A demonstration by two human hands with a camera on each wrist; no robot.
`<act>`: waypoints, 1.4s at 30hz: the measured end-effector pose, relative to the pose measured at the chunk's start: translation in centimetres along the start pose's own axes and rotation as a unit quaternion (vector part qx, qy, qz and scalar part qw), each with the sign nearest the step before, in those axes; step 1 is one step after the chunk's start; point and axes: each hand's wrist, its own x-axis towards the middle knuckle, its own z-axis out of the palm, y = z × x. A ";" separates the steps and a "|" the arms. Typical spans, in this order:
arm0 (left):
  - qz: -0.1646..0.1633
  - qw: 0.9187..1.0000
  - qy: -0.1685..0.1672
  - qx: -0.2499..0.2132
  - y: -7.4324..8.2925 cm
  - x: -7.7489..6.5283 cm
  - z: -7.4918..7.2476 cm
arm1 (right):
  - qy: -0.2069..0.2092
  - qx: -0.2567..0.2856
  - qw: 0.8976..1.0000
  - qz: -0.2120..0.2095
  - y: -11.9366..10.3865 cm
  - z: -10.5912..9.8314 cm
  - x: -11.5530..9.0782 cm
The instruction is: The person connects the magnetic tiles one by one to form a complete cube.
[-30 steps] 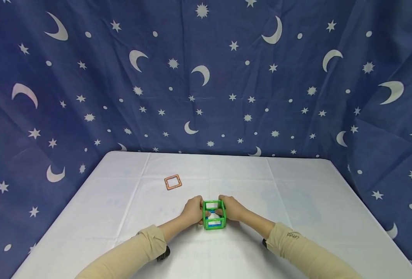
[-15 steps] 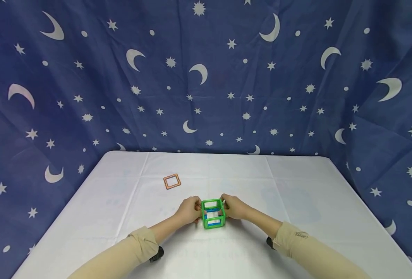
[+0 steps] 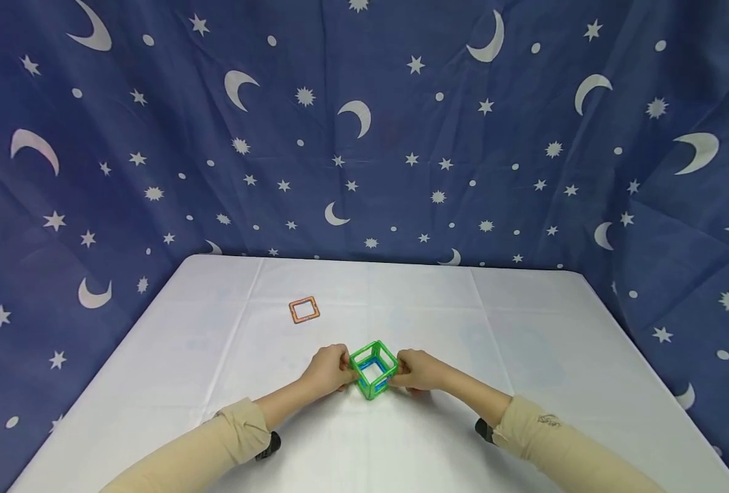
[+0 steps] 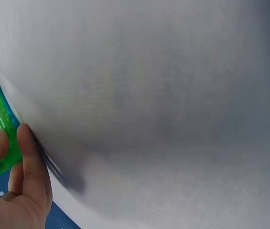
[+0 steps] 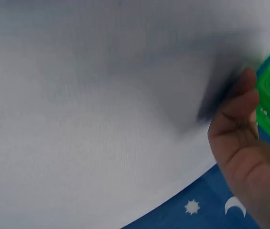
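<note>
A small open-topped cube of green square magnetic tile frames (image 3: 370, 391) stands on the white table, one corner towards me. Through it shows a blue square tile frame (image 3: 365, 367) at its base. My left hand (image 3: 327, 370) pinches the cube's left side; in the left wrist view, thumb and fingertips lie on either side of a green frame (image 4: 14, 151). From the right, my right hand (image 3: 425, 371) holds the opposite side, its fingertips against the green edge in the right wrist view. Part of the cube lies outside both wrist views.
An orange square tile frame (image 3: 303, 300) lies flat on the table, behind and left of the cube. The white-covered table (image 3: 438, 301) ends at a dark blue curtain (image 3: 395, 205) with moons and stars.
The cube has turned from squarely facing me to corner-on. Both hands have shifted their hold on its sides, and their forearms have spread a little apart. The orange frame stays put.
</note>
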 end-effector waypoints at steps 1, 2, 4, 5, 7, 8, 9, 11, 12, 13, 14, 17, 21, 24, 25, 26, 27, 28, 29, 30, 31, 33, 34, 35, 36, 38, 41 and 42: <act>0.001 1.000 -0.003 0.000 0.0 -0.1 0.0 | 0.010 -0.009 1.000 0.004 -0.1 0.2 0.1; 0.002 1.000 -0.008 -0.003 0.1 -0.3 -0.1 | 0.019 -0.018 1.000 0.007 -0.1 0.5 0.2; 0.006 1.000 -0.019 -0.004 0.2 -0.6 0.0 | 0.036 -0.032 0.999 0.016 -0.3 1.0 0.3; 0.011 1.000 -0.024 0.001 0.3 -0.7 0.0 | 0.043 -0.039 0.998 0.020 -0.3 1.2 0.3; 0.027 0.999 -0.033 0.019 0.4 -0.9 0.0 | 0.054 -0.048 0.997 0.031 -0.4 1.5 0.4; 0.036 0.998 -0.037 0.030 0.4 -1.0 0.1 | 0.062 -0.056 0.996 0.034 -0.5 1.6 0.4; 0.046 0.997 -0.040 0.041 0.4 -1.0 0.0 | 0.069 -0.063 0.995 0.037 -0.5 1.6 0.5; 0.060 0.996 -0.046 0.051 0.5 -1.0 0.0 | 0.082 -0.081 0.993 0.039 -0.7 1.6 0.7; 0.064 0.996 -0.048 0.047 0.4 -0.9 0.0 | 0.090 -0.090 0.991 0.039 -0.7 1.6 0.8; 0.066 0.996 -0.050 0.041 0.4 -0.9 0.0 | 0.094 -0.100 0.990 0.038 -0.7 1.7 0.9; 0.061 0.996 -0.052 0.035 0.3 -0.9 0.0 | 0.098 -0.109 0.989 0.036 -0.8 1.7 1.0; 0.044 0.998 -0.050 0.017 0.2 -0.9 0.0 | 0.096 -0.119 0.988 0.035 -0.8 1.8 1.4; 0.053 0.997 -0.050 0.017 0.0 -0.9 0.2 | 0.093 -0.120 0.987 0.042 -1.0 2.0 1.7; 0.070 0.996 -0.048 0.009 -0.3 -0.8 0.4 | 0.094 -0.120 0.987 0.051 -1.2 2.1 1.8; 0.072 0.996 -0.048 0.004 -0.3 -0.8 0.4 | 0.094 -0.120 0.987 0.052 -1.2 2.1 1.8; 0.071 0.996 -0.045 0.001 -0.3 -0.8 0.4 | 0.091 -0.118 0.987 0.053 -1.2 2.0 1.8; 0.070 0.997 -0.044 -0.004 -0.4 -0.8 0.5 | 0.085 -0.115 0.988 0.054 -1.3 1.9 1.7; 0.069 0.997 -0.044 -0.009 -0.4 -0.7 0.5 | 0.078 -0.113 0.989 0.054 -1.3 1.7 1.6; 0.067 0.997 -0.044 -0.014 -0.4 -0.7 0.5 | 0.066 -0.109 0.990 0.053 -1.3 1.4 1.5; 0.066 0.997 -0.044 -0.020 -0.4 -0.7 0.5 | 0.054 -0.103 0.992 0.052 -1.2 1.0 1.3; 0.063 0.997 -0.045 -0.026 -0.4 -0.7 0.5 | 0.040 -0.096 0.993 0.050 -1.2 0.5 1.1; 0.056 0.997 -0.049 -0.037 -0.4 -0.8 0.5 | 0.006 -0.083 0.996 0.044 -1.2 -0.6 0.5; 0.052 0.997 -0.050 -0.041 -0.4 -0.8 0.4 | -0.013 -0.071 0.997 0.037 -1.1 -1.1 0.2; 0.049 0.996 -0.051 -0.045 -0.4 -0.9 0.4 | -0.033 -0.062 0.997 0.028 -1.0 -1.6 0.0; 0.048 0.997 -0.050 -0.046 -0.4 -0.9 0.3 | -0.050 -0.052 0.997 0.018 -1.0 -2.0 -0.3; 0.051 0.997 -0.047 -0.043 -0.5 -1.0 0.2 | -0.084 -0.027 0.996 -0.005 -1.0 -2.5 -0.7; 0.063 0.996 -0.045 -0.049 -0.5 -0.9 0.1 | -0.097 0.003 0.994 -0.042 -1.0 -2.3 -1.0; 0.067 0.995 -0.046 -0.054 -0.5 -0.9 0.0 | -0.090 0.006 0.995 -0.051 -1.1 -2.1 -1.0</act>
